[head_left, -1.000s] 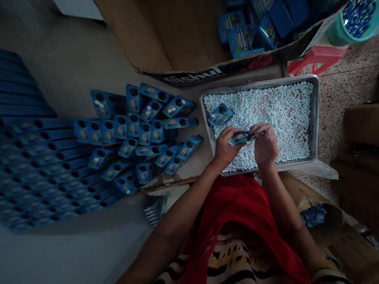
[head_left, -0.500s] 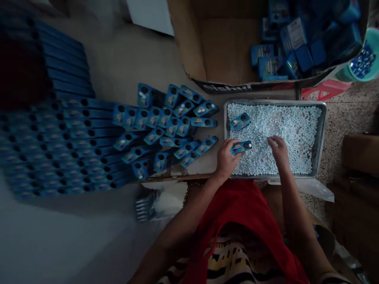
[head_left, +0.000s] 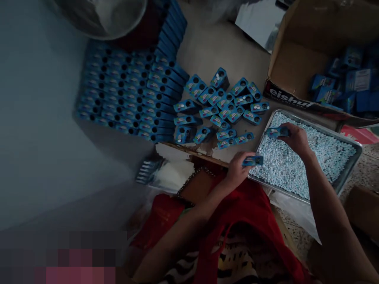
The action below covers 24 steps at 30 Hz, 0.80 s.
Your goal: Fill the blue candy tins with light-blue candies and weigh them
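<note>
My left hand (head_left: 236, 170) is closed around a small blue printed box (head_left: 252, 161) with a round hole at one end, held at the near left edge of a metal tray (head_left: 358, 152). Small white and pale blue pellets (head_left: 284, 165) cover the tray's bottom. Over its far left part, my right hand (head_left: 298, 139) grips a second small blue box (head_left: 276, 132) by its right end. Left of the tray, several loose blue boxes (head_left: 226, 111) stand at odd angles, some with white pellets in their holes.
Tight rows of blue boxes (head_left: 118, 92) fill the table's left side, with a metal bowl (head_left: 130, 19) above them. An open cardboard box (head_left: 299, 63) holding blue boxes stands behind the tray. Packets (head_left: 149, 170) lie below the table edge.
My view has swung left, so the tray appears further right and tilted. My right hand has moved from above the pellets to the box lying in the tray and gripped it. My left hand keeps its box.
</note>
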### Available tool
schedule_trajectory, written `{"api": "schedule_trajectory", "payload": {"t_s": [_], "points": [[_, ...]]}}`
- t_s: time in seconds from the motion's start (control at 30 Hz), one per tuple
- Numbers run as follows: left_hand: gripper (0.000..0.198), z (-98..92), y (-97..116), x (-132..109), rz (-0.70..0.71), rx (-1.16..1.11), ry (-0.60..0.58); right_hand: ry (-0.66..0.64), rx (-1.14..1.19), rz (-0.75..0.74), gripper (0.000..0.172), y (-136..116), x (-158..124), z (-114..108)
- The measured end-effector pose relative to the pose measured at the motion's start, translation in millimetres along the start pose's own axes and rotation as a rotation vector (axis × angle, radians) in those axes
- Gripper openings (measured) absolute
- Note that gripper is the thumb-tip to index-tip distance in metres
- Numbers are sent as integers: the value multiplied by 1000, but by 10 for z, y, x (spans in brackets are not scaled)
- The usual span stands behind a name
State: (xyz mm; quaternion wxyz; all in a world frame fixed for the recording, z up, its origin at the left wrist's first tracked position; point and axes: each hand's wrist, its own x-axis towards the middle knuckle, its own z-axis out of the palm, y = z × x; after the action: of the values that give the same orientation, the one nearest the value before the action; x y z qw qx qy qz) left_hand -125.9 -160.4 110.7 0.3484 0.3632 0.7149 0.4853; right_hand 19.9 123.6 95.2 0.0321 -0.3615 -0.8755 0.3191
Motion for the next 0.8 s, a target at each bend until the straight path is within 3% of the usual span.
{"api": "schedule_trajectory", "payload": {"t_s": [0.13, 0.23, 0.33, 0.5, 0.57, 0.67, 0.73, 0.8], "points": [[28, -585, -249, -580, -102, 79, 306, 152, 82, 54, 44, -507, -143, 95], [30, -859, -521, -782, -159, 155, 526, 132, 34, -16, 41, -786, -116, 279], [35, -970, -815, -655, -205, 187, 636, 57, -13, -56, 44, -869, -3, 466], [41, -938, -1149, -116, -175, 171, 690, -35, 70, 18, 43, -888, 133, 726], [46, -917, -1131, -66, -140, 200, 665, -39, 92, 30, 42, -919, 68, 746], [43, -990, -934, -216, -17, 352, 647, 17, 95, 79, 26, -925, -145, 585], [30, -1129, -718, -247, 112, 462, 623, 107, 95, 155, 15, -856, -281, 316], [20, -1265, -424, -22, 266, 505, 515, 243, 73, 259, 22, -702, -342, -93]]}}
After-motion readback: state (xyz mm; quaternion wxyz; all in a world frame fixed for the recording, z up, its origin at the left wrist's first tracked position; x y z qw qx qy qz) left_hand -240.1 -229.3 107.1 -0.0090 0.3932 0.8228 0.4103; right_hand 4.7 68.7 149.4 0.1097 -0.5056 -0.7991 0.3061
